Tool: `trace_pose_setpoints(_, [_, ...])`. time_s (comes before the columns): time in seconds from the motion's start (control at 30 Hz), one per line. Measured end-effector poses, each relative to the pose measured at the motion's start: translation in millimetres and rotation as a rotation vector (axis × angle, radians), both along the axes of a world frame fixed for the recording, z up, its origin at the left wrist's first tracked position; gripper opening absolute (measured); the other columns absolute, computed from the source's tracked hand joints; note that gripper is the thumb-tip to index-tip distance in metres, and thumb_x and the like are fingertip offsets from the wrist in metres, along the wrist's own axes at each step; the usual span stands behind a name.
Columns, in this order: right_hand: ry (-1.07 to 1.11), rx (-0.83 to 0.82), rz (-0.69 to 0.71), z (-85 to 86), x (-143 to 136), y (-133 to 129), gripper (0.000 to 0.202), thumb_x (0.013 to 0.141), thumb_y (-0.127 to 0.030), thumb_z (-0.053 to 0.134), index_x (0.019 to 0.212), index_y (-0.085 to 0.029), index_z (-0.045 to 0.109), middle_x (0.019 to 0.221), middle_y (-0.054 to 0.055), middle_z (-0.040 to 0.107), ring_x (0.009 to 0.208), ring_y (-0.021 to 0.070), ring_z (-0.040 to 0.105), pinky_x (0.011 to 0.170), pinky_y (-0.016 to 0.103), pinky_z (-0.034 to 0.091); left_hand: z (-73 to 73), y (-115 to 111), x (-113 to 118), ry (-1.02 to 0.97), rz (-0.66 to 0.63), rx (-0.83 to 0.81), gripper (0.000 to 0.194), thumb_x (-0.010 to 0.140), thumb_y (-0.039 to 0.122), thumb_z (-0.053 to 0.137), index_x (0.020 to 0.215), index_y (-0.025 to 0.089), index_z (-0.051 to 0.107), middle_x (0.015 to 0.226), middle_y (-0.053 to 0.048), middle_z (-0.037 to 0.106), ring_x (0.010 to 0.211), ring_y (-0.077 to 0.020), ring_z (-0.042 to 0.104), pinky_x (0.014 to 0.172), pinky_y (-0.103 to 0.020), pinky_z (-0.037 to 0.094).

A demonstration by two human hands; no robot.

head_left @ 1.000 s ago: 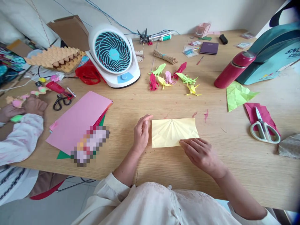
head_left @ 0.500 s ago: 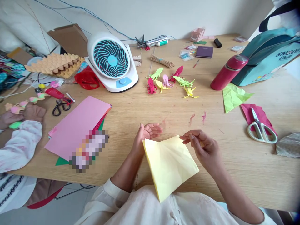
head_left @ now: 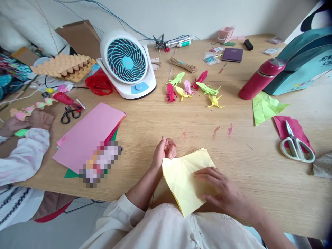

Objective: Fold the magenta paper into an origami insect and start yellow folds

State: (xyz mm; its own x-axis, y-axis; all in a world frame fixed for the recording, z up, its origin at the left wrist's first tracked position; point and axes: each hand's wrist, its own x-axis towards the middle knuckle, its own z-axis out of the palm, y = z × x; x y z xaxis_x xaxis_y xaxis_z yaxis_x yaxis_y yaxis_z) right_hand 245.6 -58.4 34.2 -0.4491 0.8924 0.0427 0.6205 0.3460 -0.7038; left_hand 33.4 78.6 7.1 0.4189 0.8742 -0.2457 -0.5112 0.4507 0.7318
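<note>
A creased sheet of pale yellow paper (head_left: pixel 178 180) lies over the table's near edge, its lower corner reaching my lap. Curled at its upper left corner is my left hand (head_left: pixel 164 152), thumb up and fingertips at the paper's edge; part of the palm is hidden behind the sheet. My right hand (head_left: pixel 220 190) rests over the right half of the paper, fingers stretched out and slightly blurred. Beyond my hands sits a group of small folded paper figures, among them a yellow one (head_left: pixel 214 101) and a red one (head_left: pixel 170 92).
Scissors (head_left: pixel 294 145) lie on crumpled red paper at right, near a green sheet (head_left: pixel 267 107), a red bottle (head_left: pixel 261 79) and a teal bag (head_left: pixel 298 72). A fan (head_left: pixel 127 62) stands behind pink sheets (head_left: pixel 90 138). Another person's hands (head_left: pixel 40 119) work at far left.
My left hand's fingers have gone from spread to curled at the paper's corner. My right hand has left the top corner and moved down onto the sheet, its pinch opened.
</note>
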Motion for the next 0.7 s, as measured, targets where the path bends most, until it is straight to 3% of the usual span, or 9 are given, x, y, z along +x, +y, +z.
trace_pose_setpoints(0.17, [-0.07, 0.162, 0.108, -16.9, -2, -8, 0.049, 0.083, -0.045, 0.072, 0.126, -0.025, 0.059, 0.133, 0.011, 0.061, 0.123, 0.0281, 0.056, 0.1, 0.045, 0.05, -1.1, 1, 1, 0.013, 0.012, 0.003, 0.06, 0.101, 0.051, 0.038, 0.063, 0.013, 0.065, 0.034, 0.007, 0.025, 0.029, -0.0043, 0.02, 0.037, -0.017, 0.023])
trace_pose_setpoints(0.33, [-0.173, 0.271, 0.087, -26.7, -6, -8, 0.036, 0.093, -0.023, 0.059, 0.128, -0.019, 0.057, 0.134, 0.013, 0.061, 0.126, 0.0267, 0.054, 0.105, 0.049, 0.046, -1.6, 3, -3, -0.027, 0.062, 0.013, 0.055, 0.101, 0.047, 0.039, 0.065, 0.015, 0.065, 0.036, 0.007, 0.025, 0.032, -0.0049, 0.023, 0.039, -0.016, 0.026])
trace_pose_setpoints(0.7, [-0.075, 0.455, -0.157, -28.8, -6, -2, 0.038, 0.091, -0.005, 0.054, 0.126, -0.02, 0.058, 0.121, 0.01, 0.069, 0.11, 0.0221, 0.064, 0.091, 0.04, 0.053, -0.3, 11, -6, -0.07, 0.303, -0.042, 0.041, 0.096, 0.047, 0.045, 0.076, 0.018, 0.066, 0.064, -0.001, 0.056, 0.064, -0.0115, 0.057, 0.071, -0.026, 0.049])
